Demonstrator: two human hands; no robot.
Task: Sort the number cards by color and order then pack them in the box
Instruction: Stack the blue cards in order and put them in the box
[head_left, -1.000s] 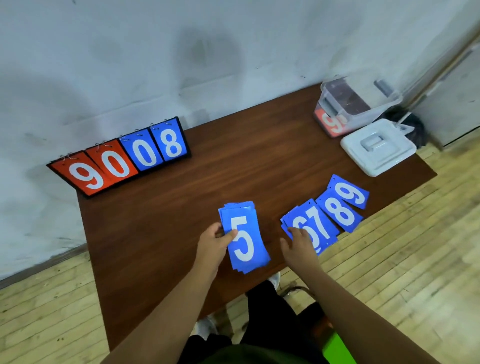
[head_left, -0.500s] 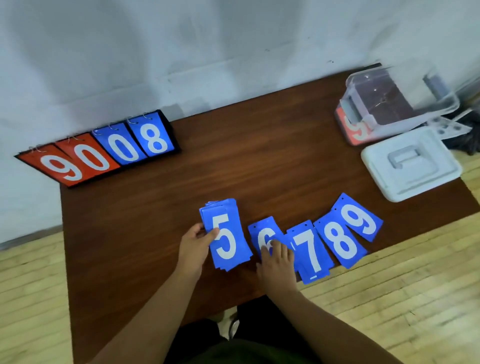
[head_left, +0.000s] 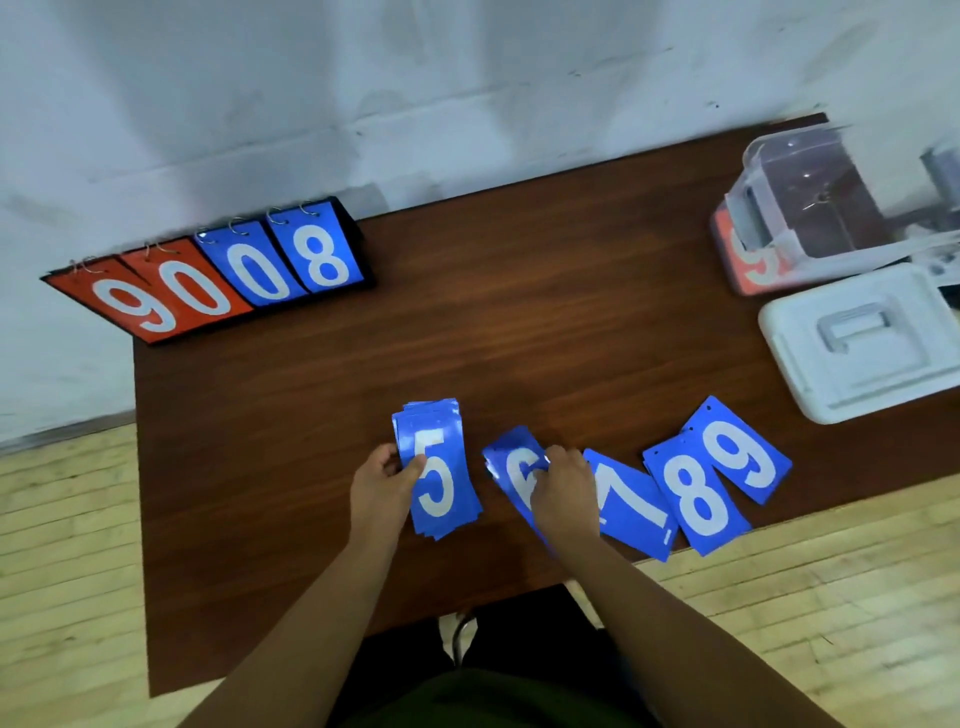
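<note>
The left hand (head_left: 382, 486) clamps its fingers on the blue number-card stack topped by 5 (head_left: 439, 467), near the brown wooden bench's (head_left: 519, 338) front edge. The right hand (head_left: 563, 486) curls over the blue 6 card (head_left: 511, 467); whether it grips, I cannot tell. Dragging that could push the neighbouring blue 7 card (head_left: 631, 504) overboard.

Table (head_left: 519, 322) with cards (head_left: 698, 493), box (head_left: 810, 208), lid (head_left: 862, 343)

Scoreboard (head_left: 208, 275) reads 9008; blue cards 5 (head_left: 441, 483), 6 (head_left: 511, 467), 7 (head_left: 631, 509), 8 (head_left: 696, 499), 9 (head_left: 740, 452); red 9 card (head_left: 756, 265) at box (head_left: 810, 208).

Blue stack (head_left: 440, 483) shows 5; 6 card (head_left: 511, 467) and 7–9 cards (head_left: 696, 496) lie rightward.
</note>
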